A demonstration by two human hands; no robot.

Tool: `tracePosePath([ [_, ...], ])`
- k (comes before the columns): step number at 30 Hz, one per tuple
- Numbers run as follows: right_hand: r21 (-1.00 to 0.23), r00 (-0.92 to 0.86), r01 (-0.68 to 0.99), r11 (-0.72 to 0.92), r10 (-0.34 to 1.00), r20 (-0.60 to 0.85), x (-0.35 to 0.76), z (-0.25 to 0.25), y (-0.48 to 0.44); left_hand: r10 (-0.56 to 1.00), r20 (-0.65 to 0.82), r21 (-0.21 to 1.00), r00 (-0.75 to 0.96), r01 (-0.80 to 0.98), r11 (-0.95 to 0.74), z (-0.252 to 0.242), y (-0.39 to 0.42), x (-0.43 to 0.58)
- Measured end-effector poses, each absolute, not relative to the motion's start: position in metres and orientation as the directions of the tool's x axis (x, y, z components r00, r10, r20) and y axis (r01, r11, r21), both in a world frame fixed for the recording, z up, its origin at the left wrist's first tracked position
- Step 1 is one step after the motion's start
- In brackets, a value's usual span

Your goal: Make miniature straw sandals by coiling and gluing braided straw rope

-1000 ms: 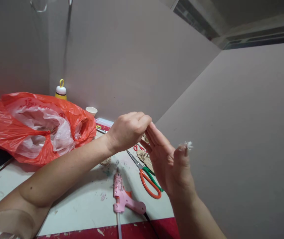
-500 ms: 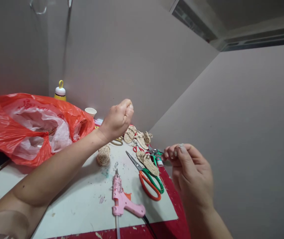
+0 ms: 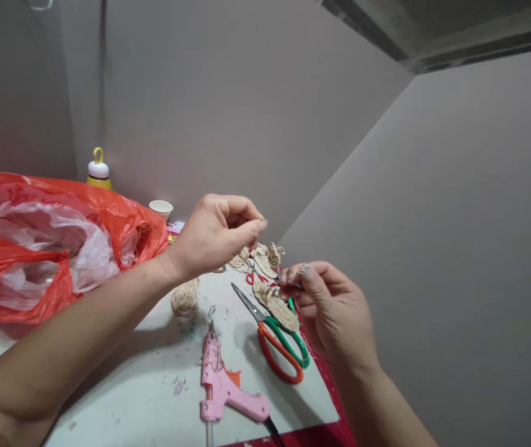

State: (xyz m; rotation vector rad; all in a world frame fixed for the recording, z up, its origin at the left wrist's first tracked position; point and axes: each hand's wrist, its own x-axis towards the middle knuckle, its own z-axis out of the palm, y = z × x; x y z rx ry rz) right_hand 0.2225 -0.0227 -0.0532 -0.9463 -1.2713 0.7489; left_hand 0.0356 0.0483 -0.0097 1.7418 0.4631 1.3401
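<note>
My left hand (image 3: 221, 233) is raised over the far part of the table, thumb and index finger pinched together; anything between them is too small to make out. Lower and to the right, my right hand (image 3: 333, 304) also pinches, thumb against fingers, with a pale bit at the thumb tip that I cannot identify. Below the hands lie scissors (image 3: 280, 351) with one orange and one green handle, blades pointing away. A small woven straw slipper (image 3: 275, 305) rests just beyond them. Nearer me is a pink hot glue gun (image 3: 221, 385), its nozzle pointing away.
A coil of straw cord (image 3: 185, 299) lies under my left wrist. More woven pieces (image 3: 262, 257) and small red-handled scissors (image 3: 250, 277) sit farther back. On the left are a red plastic bag (image 3: 107, 217), a yellow bottle (image 3: 98, 171) and a white cup (image 3: 161, 208). Grey walls enclose the table.
My left hand has turned from a fist-like grip to a pinch and come lower and to the right. My right hand has moved left, closer to it. The view has shifted slightly.
</note>
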Motion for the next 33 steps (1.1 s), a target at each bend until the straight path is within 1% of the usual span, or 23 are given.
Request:
tracePosePath([
  [4, -0.914, 0.113, 0.045, 0.404, 0.907, 0.407, 0.232, -0.070, -0.012, 0.711, 0.592, 0.800, 0.380, -0.165, -0.577, -0.014, 0.047, 0.043],
  [9, -0.933, 0.134, 0.046, 0.358, 0.923, 0.361, 0.241, -0.103, -0.007, 0.689, 0.611, 0.763, 0.391, -0.057, -0.644, -0.024, 0.045, 0.058],
  [11, -0.944, 0.135, 0.039, 0.328, 0.934, 0.330, 0.239, -0.121, -0.009, 0.694, 0.578, 0.781, 0.429, -0.042, -0.624, -0.033, 0.044, 0.066],
  [13, -0.953, 0.133, 0.027, 0.301, 0.944, 0.302, 0.235, -0.138, -0.013, 0.707, 0.507, 0.822, 0.493, -0.032, -0.568, -0.046, 0.044, 0.077],
  [15, -0.955, 0.136, 0.012, 0.297, 0.946, 0.296, 0.230, -0.151, -0.016, 0.712, 0.394, 0.883, 0.581, -0.025, -0.469, -0.063, 0.046, 0.087],
  [17, -0.950, 0.136, 0.000, 0.314, 0.941, 0.311, 0.227, -0.160, -0.018, 0.685, 0.188, 0.962, 0.704, 0.008, -0.273, -0.081, 0.048, 0.093],
  [18, -0.946, 0.132, -0.001, 0.324, 0.938, 0.321, 0.226, -0.162, -0.019, 0.645, 0.079, 0.986, 0.760, 0.037, -0.163, -0.090, 0.048, 0.095],
  [20, -0.940, 0.118, 0.015, 0.341, 0.933, 0.340, 0.227, -0.164, -0.020, 0.623, -0.071, 0.996, 0.779, 0.089, 0.003, -0.104, 0.048, 0.093],
  [21, -0.937, 0.111, 0.030, 0.347, 0.931, 0.348, 0.228, -0.164, -0.020, 0.618, -0.151, 0.989, 0.772, 0.115, 0.098, -0.109, 0.046, 0.091],
  [23, -0.930, 0.103, 0.066, 0.362, 0.924, 0.367, 0.231, -0.165, -0.022, 0.592, -0.264, 0.956, 0.762, 0.126, 0.264, -0.116, 0.042, 0.085],
  [25, -0.919, 0.091, 0.100, 0.381, 0.916, 0.390, 0.232, -0.165, -0.024, 0.523, -0.334, 0.908, 0.784, 0.119, 0.402, -0.120, 0.037, 0.078],
  [27, -0.905, 0.062, 0.133, 0.405, 0.908, 0.415, 0.231, -0.165, -0.027, 0.439, -0.369, 0.854, 0.819, 0.112, 0.509, -0.123, 0.033, 0.073],
  [30, -0.871, 0.002, 0.187, 0.454, 0.887, 0.462, 0.229, -0.162, -0.031, 0.332, -0.373, 0.775, 0.866, 0.094, 0.625, -0.128, 0.031, 0.068],
  [33, -0.830, -0.049, 0.237, 0.505, 0.859, 0.509, 0.228, -0.156, -0.036, 0.243, -0.344, 0.722, 0.907, 0.090, 0.686, -0.131, 0.030, 0.064],
])
